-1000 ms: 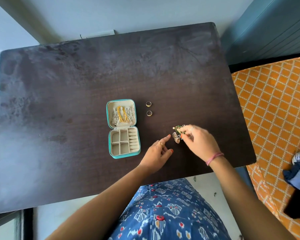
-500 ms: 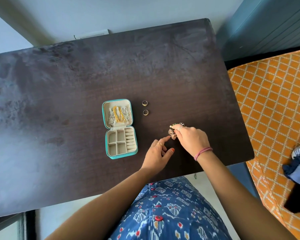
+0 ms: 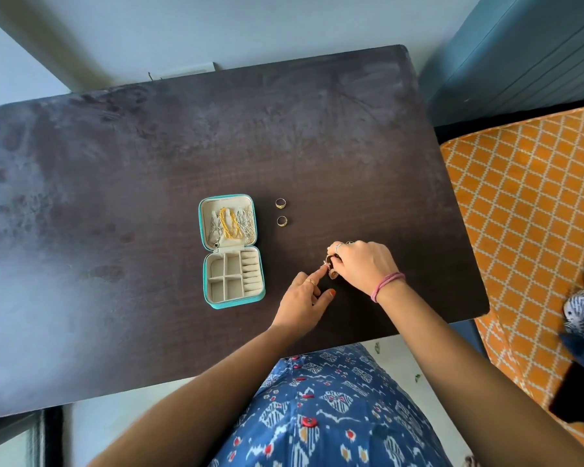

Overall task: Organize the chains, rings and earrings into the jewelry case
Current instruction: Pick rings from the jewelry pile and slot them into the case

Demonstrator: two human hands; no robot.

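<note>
A teal jewelry case point(image 3: 205, 274) lies open on the dark table point(image 3: 115, 197). Gold and silver chains point(image 3: 230, 224) sit in its lid half; the compartments point(image 3: 223, 277) below look bare. Two gold rings point(image 3: 280, 203) point(image 3: 281, 221) lie on the table just right of the lid. My right hand point(image 3: 366, 264) is closed over a small cluster of earrings point(image 3: 331, 268), which it partly hides. My left hand point(image 3: 302, 299) rests just below and left of it, forefinger stretched out and touching the cluster's edge.
An orange patterned seat point(image 3: 526, 210) with dark and striped cloth point(image 3: 583, 315) stands to the right of the table. A teal panel point(image 3: 519, 55) rises at the back right. The table's near edge runs just in front of my body.
My right hand has closed more over the earrings and shifted slightly. My left forefinger has reached up to touch the cluster. The camera view has shifted.
</note>
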